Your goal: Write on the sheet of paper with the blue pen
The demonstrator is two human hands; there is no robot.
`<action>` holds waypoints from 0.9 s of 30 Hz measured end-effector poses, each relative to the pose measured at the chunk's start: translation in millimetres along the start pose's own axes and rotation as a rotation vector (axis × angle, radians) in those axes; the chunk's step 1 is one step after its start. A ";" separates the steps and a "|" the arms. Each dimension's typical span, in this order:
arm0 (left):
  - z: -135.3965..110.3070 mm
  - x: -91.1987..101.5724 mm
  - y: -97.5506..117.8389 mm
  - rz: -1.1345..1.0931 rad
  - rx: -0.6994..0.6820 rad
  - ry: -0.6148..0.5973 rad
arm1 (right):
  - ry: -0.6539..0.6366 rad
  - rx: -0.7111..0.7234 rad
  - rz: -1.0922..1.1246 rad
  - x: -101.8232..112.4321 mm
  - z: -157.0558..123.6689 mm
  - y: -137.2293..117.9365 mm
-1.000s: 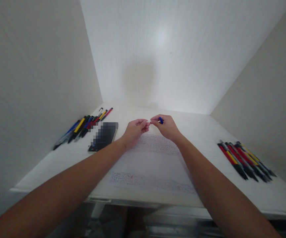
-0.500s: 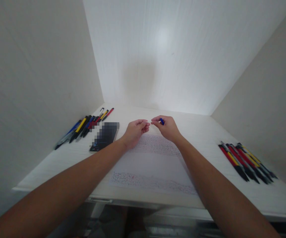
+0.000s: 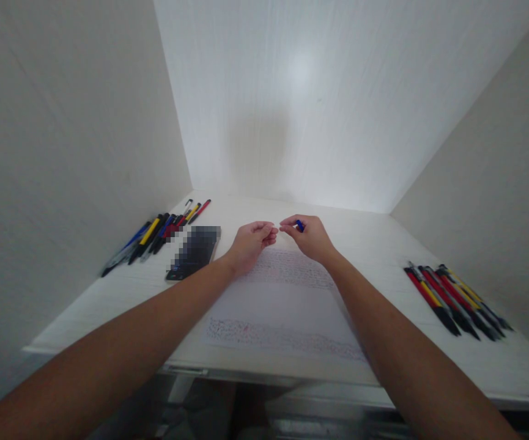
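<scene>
Both hands meet over the far end of a scribbled sheet of paper [image 3: 287, 299] on a white desk [image 3: 365, 244]. My right hand [image 3: 307, 237] is closed around a small blue pen part [image 3: 299, 225], which peeks out between its fingers. My left hand [image 3: 248, 241] has its fingertips pinched together close to the right hand's fingertips; what it pinches is too small to make out.
A row of pens [image 3: 156, 232] lies at the desk's left side beside a dark phone [image 3: 194, 252]. Another row of red, yellow and black pens [image 3: 454, 296] lies at the right. Walls close in on three sides.
</scene>
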State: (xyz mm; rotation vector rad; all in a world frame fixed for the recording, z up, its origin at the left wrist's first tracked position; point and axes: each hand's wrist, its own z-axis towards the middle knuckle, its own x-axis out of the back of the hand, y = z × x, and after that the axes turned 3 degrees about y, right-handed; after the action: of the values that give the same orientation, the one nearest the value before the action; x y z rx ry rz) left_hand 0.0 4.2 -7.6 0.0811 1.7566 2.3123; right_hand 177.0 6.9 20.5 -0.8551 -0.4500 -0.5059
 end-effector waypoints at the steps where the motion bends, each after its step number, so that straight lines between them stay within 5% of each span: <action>1: -0.1 -0.1 0.2 0.009 0.004 0.004 | -0.002 -0.001 0.001 0.0 -0.1 0.2; 27: -2.5 -3.3 4.5 0.037 -0.013 0.068 | -0.012 -0.013 0.030 -3.1 0.4 2.8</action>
State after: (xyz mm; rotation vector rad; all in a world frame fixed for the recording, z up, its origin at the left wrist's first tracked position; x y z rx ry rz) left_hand 2.0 0.0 -3.7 0.0334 1.7866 2.3794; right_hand 176.1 9.5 17.4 -0.8766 -0.4449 -0.4771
